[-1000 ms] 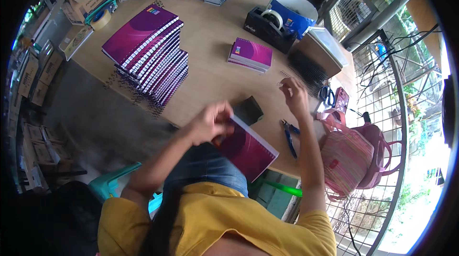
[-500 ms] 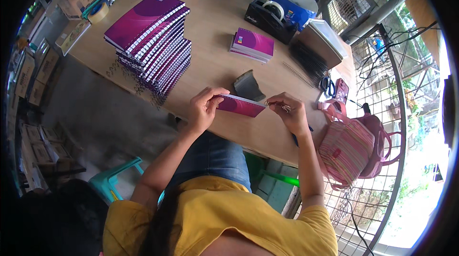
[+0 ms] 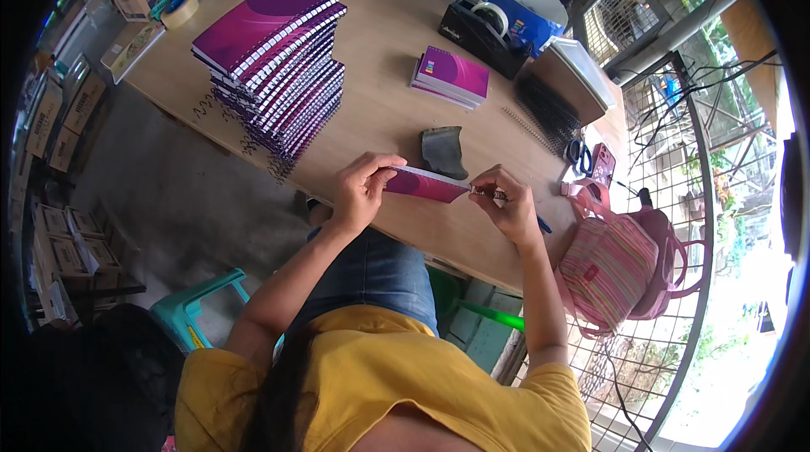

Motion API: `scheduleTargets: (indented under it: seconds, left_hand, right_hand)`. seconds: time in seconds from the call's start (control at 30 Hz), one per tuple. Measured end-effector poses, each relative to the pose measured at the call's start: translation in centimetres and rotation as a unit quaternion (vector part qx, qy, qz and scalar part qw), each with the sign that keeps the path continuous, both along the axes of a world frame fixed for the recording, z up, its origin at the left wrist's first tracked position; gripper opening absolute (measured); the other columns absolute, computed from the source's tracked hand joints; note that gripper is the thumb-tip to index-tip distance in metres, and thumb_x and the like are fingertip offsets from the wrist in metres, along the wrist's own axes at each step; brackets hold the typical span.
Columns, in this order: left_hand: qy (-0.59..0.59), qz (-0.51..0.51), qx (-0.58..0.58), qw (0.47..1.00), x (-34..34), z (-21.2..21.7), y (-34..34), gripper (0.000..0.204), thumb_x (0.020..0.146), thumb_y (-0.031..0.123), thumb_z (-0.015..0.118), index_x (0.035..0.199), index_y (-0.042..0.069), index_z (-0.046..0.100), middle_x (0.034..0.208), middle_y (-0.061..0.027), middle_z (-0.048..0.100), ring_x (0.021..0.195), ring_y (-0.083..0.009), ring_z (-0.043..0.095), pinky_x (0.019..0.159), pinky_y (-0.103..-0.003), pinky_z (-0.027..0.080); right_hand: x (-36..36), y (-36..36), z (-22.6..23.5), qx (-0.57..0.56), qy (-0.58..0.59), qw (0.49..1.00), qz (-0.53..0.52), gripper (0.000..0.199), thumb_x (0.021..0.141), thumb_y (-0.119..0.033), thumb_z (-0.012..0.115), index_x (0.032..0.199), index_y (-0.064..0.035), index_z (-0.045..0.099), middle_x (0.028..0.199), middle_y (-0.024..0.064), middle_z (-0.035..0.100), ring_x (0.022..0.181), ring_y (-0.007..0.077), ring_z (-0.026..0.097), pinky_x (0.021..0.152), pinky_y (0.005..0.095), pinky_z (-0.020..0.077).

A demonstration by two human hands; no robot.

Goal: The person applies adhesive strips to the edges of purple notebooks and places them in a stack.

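Note:
A small purple notebook [image 3: 426,185] is held up on edge above the table's front side, its row of binding holes along the upper edge. My left hand [image 3: 363,192] pinches its left end between thumb and fingers. At the notebook's right end, my right hand [image 3: 508,206] is closed on a dark binding coil [image 3: 489,193], whose tip meets the notebook's corner. Whether the coil is threaded through any holes is too small to tell. Just beyond the notebook lies a dark grey curved piece [image 3: 443,153].
A tall stack of purple notebooks [image 3: 272,34] with loose coil ends stands at left, a smaller pile [image 3: 454,72] at centre. Behind sits a tape dispenser [image 3: 477,29]. To the right are black coils [image 3: 548,110], scissors [image 3: 579,155], a phone [image 3: 602,163] and a striped bag [image 3: 612,266].
My right hand has shifted slightly, with the coil now against the notebook's right end. My left hand keeps its pinch. The whole view has turned a little.

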State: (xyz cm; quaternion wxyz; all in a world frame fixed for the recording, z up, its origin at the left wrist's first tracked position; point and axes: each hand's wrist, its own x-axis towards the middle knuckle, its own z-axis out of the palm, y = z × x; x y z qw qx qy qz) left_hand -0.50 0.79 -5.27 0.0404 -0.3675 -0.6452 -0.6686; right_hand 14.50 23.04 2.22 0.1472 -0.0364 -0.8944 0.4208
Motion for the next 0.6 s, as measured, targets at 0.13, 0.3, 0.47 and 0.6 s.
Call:
scheduleTargets:
  seconds: [0.13,0.3,0.47,0.6]
  left_hand:
    - [-0.008,0.002,0.005,1.0,0.0,-0.2,0.0,0.026,0.085,-0.014,0.065,0.104,0.002,0.07,0.094,-0.0109,0.072,0.085,-0.0249,0.07,0.074,-0.034,0.057]
    - [-0.007,-0.002,0.006,1.0,-0.2,-0.5,-0.2,0.027,0.084,-0.015,0.065,0.103,0.002,0.071,0.094,-0.0106,0.072,0.086,-0.0246,0.071,0.074,-0.033,0.057]
    - [0.011,-0.009,-0.002,1.0,0.0,-0.1,0.0,0.029,0.083,-0.017,0.064,0.103,0.002,0.071,0.095,-0.0103,0.072,0.086,-0.0246,0.071,0.075,-0.033,0.057]
    - [0.029,-0.004,-0.009,1.0,0.1,0.2,-0.4,0.03,0.082,-0.018,0.063,0.103,0.002,0.071,0.095,-0.0099,0.072,0.086,-0.0246,0.071,0.076,-0.033,0.058]
  right_hand:
    - [-0.4,-0.7,1.4,0.078,-0.02,0.997,-0.01,0.015,0.087,-0.003,0.073,0.102,-0.0012,0.069,0.091,0.0127,0.067,0.071,0.027,0.065,0.066,0.0356,0.0515]
    - [-0.4,-0.8,0.5,0.112,-0.001,0.994,0.0,0.021,0.086,-0.009,0.074,0.105,-0.0046,0.067,0.092,0.0126,0.065,0.074,0.0301,0.065,0.066,0.0398,0.0518]
    - [-0.5,-0.9,0.4,0.182,-0.003,0.983,0.024,0.023,0.083,-0.011,0.075,0.104,-0.0052,0.066,0.099,0.0114,0.065,0.084,0.033,0.064,0.072,0.043,0.0528]
    - [-0.7,-2.3,1.0,0.172,0.017,0.984,-0.034,0.021,0.082,-0.009,0.075,0.101,-0.0048,0.066,0.096,0.0108,0.066,0.091,0.034,0.063,0.076,0.0437,0.0521]
